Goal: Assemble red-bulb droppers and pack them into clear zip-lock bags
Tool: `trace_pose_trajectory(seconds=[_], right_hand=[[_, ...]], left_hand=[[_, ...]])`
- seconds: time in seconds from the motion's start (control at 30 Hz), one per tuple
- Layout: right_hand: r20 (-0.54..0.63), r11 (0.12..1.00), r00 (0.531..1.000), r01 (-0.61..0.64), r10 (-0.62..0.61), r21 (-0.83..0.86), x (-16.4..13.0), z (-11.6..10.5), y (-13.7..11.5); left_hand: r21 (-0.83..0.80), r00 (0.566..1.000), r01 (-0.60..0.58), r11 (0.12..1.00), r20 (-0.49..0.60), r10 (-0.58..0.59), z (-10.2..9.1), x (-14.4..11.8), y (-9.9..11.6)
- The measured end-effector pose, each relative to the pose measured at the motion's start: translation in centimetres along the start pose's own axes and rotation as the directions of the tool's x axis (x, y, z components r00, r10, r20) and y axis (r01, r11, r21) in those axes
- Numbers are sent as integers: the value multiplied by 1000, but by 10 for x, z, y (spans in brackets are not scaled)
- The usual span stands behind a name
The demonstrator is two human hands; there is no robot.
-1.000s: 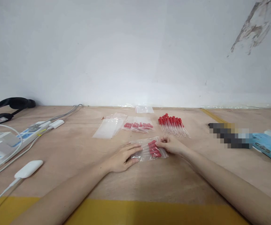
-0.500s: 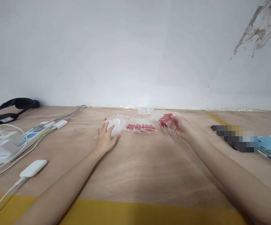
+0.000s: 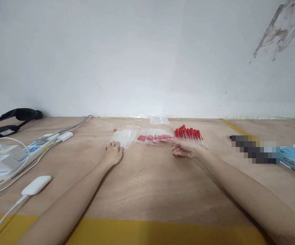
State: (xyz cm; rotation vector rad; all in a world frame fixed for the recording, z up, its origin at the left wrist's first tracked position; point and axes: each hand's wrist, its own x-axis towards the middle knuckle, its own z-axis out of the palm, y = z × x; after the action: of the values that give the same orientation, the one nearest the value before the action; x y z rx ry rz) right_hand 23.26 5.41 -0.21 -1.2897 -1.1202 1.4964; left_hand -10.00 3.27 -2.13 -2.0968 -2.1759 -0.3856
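Note:
My left hand (image 3: 113, 154) lies palm down, fingers loosely apart, with its fingertips at the near left edge of a stack of clear zip bags (image 3: 124, 136). Right of that stack, several filled zip bags (image 3: 154, 137) overlap in a row, red-ended pieces showing inside. Close to their right end is my right hand (image 3: 184, 148), its fingers curled and thumb side toward the bags. Whether anything small sits in those fingers is hidden. Behind this hand, loose glass droppers with red rubber bulbs (image 3: 188, 132) lie fanned out side by side.
A single clear bag (image 3: 159, 120) lies by the wall. At left are a power strip (image 3: 35, 148) with chargers, a white earbud case (image 3: 36, 184) on a cable, and a black headset strap (image 3: 15, 120). A blue packet (image 3: 294, 161) and a blurred dark object (image 3: 254, 149) lie at right.
My right hand has left the droppers, moving left and nearer to me; they now lie spread on the table. My left hand has drawn back slightly from the bag stack.

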Motion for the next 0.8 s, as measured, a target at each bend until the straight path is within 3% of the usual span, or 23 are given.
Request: trace_pose_trajectory(seconds=[0.1, 0.17, 0.23, 0.3, 0.37, 0.47, 0.57, 0.67, 0.8], right_hand=[[6, 902, 995, -86, 97, -424, -11, -22, -9], [-98, 715, 990, 4, -101, -699, -12, -31, -18], [-183, 520, 898, 57, -399, -852, -8, -34, -26], [-208, 370, 812, 10, -545, -929, 0, -33, -32], [-201, 288, 802, -38, -562, -957, 10, -27, -34], [-218, 254, 816, -90, -535, -963, 26, -15, -31], [-264, 266, 815, -141, -515, -954, 39, -7, -26], [-297, 286, 811, -168, -504, -943, 48, -4, -24], [-333, 322, 814, -191, -476, -927, 55, -3, -25]], left_hand=[[-30, 1000, 15, 999, -18, -15, -1, 3, -1], [-53, 998, 49, 997, -46, -51, -3, 4, -2], [-143, 987, 14, 990, -155, -37, -8, 2, 0], [-277, 949, -180, 944, -302, 92, -18, -6, 6], [-356, 883, -442, 823, -336, 329, -31, -20, 17], [-402, 740, -648, 647, -131, 660, -47, -45, 39], [-449, 607, -693, 564, 59, 793, -49, -62, 56], [-447, 549, -703, 553, 152, 822, -40, -67, 62], [-448, 535, -718, 533, 135, 834, -33, -65, 62]])
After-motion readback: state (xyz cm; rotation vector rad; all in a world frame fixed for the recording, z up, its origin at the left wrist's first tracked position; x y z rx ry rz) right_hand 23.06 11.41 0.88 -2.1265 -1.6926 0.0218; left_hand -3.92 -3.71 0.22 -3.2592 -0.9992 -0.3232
